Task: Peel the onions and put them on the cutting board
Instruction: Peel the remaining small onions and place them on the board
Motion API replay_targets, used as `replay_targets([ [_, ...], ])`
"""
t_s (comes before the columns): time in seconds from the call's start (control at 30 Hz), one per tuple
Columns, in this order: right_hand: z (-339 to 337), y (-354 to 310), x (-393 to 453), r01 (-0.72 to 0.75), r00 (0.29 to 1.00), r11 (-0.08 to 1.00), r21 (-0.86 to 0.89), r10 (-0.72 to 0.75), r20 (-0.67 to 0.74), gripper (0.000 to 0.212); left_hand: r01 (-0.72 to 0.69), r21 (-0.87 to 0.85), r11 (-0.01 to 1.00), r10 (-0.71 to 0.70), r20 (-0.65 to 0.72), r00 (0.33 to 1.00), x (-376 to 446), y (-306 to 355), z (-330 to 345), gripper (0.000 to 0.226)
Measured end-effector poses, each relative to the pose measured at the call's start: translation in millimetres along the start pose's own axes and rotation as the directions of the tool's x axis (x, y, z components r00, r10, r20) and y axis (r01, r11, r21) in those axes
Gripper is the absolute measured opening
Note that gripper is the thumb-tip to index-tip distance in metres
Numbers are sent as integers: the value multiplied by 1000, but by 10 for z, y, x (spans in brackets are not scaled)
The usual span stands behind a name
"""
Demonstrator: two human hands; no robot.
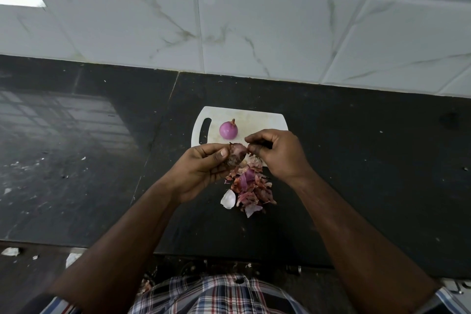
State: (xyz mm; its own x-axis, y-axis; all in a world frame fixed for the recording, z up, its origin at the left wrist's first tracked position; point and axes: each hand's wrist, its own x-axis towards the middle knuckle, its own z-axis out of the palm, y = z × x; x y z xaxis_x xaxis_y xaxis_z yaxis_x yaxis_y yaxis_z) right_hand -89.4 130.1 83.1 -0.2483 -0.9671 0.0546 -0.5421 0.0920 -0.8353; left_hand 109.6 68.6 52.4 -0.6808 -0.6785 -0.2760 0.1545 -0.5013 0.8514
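Observation:
A white cutting board (pixel 260 120) with a handle slot lies on the black counter. One peeled purple onion (pixel 228 130) sits on the board near the slot. My left hand (pixel 204 168) grips a second onion (pixel 237 153) that still wears brown skin, held just above the board's near edge. My right hand (pixel 277 151) pinches a strip of skin at that onion's right end. A heap of onion peels (pixel 248 190) lies on the counter below my hands.
The black stone counter (pixel 356 160) runs left and right, with a white tiled wall (pixel 254 20) behind it. Small scraps dot the counter's left part (pixel 51 168). Some peel bits lie at the front edge (pixel 146 285) by my checked shirt.

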Motion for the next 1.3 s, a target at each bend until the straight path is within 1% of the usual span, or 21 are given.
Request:
replay_targets([
  [0.13, -59, 66, -6, -48, 998, 989, -143, 53, 35, 23, -2, -43, 999, 3, 9, 1000, 17, 13, -59, 26],
  [0.2, -91, 51, -4, -94, 993, 980, -178, 104, 48, 26, -4, -59, 998, 5, 13, 1000, 22, 12, -73, 34],
  [0.23, -100, 31, -6, -115, 992, 980, -164, 121, 28, 27, -6, -66, 998, 7, 10, 1000, 25, 7, -72, 37],
  [0.3, -82, -27, -20, -158, 987, 986, -51, 157, -12, 35, -20, -61, 998, 21, 8, 1000, 34, 3, -56, 34],
  [0.33, -55, -66, -33, -184, 983, 983, 20, 184, -6, 40, -26, -48, 998, 26, 8, 1000, 34, 8, -39, 32],
  [0.37, -20, -107, -48, -215, 977, 973, 80, 214, 15, 40, -30, -30, 999, 30, 10, 999, 35, 13, -20, 29],
  [0.43, 76, -135, -71, -241, 971, 956, 165, 236, 48, 25, -38, 6, 999, 38, 18, 999, 30, 25, 18, 30],
  [0.47, 116, -134, -71, -235, 972, 953, 194, 231, 39, 19, -44, 19, 999, 43, 20, 999, 29, 35, 38, 31],
  [0.53, 163, -112, -63, -219, 975, 952, 215, 221, 13, 16, -66, 57, 996, 66, 13, 998, 32, 49, 60, 32],
  [0.6, 175, -85, -59, -212, 977, 954, 213, 213, 18, 19, -94, 110, 990, 96, -14, 995, 41, 60, 67, 37],
  [0.67, 163, -73, -61, -212, 977, 943, 255, 210, 33, 19, -102, 128, 987, 106, -27, 994, 42, 68, 54, 38],
  [0.8, 138, -94, -88, -204, 979, 924, 324, 201, 43, 26, -90, 86, 992, 92, -22, 995, 34, 59, 35, 38],
  [0.87, 143, -91, -91, -206, 978, 912, 355, 203, 48, 30, -92, 85, 992, 94, -26, 995, 28, 57, 38, 32],
  [0.9, 146, -102, -86, -219, 975, 900, 377, 216, 50, 28, -94, 79, 992, 96, -23, 995, 25, 59, 42, 30],
  [0.97, 140, -81, -71, -231, 971, 876, 424, 234, 45, 14, -95, 40, 995, 96, -14, 995, 27, 59, 50, 29],
  [1.03, 133, -71, -65, -254, 965, 841, 477, 255, 63, 16, -95, 8, 995, 95, -15, 995, 43, 50, 49, 31],
  [1.1, 131, -69, -66, -263, 964, 836, 483, 252, 88, 9, -92, 13, 996, 92, -26, 995, 54, 46, 55, 32],
  [1.17, 145, -68, -69, -236, 971, 867, 439, 225, 79, 32, -87, 18, 996, 88, -26, 996, 63, 34, 58, 31],
  [1.2, 151, -71, -63, -219, 974, 875, 432, 219, 52, 36, -87, 8, 996, 87, -20, 996, 70, 27, 53, 29],
  [1.23, 153, -88, -57, -217, 973, 866, 451, 229, 30, 35, -89, -8, 996, 89, -15, 996, 78, 23, 44, 29],
  [1.3, 164, -82, -30, -219, 969, 832, 509, 248, 12, 26, -84, -38, 996, 83, -18, 996, 92, 28, 29, 35],
])
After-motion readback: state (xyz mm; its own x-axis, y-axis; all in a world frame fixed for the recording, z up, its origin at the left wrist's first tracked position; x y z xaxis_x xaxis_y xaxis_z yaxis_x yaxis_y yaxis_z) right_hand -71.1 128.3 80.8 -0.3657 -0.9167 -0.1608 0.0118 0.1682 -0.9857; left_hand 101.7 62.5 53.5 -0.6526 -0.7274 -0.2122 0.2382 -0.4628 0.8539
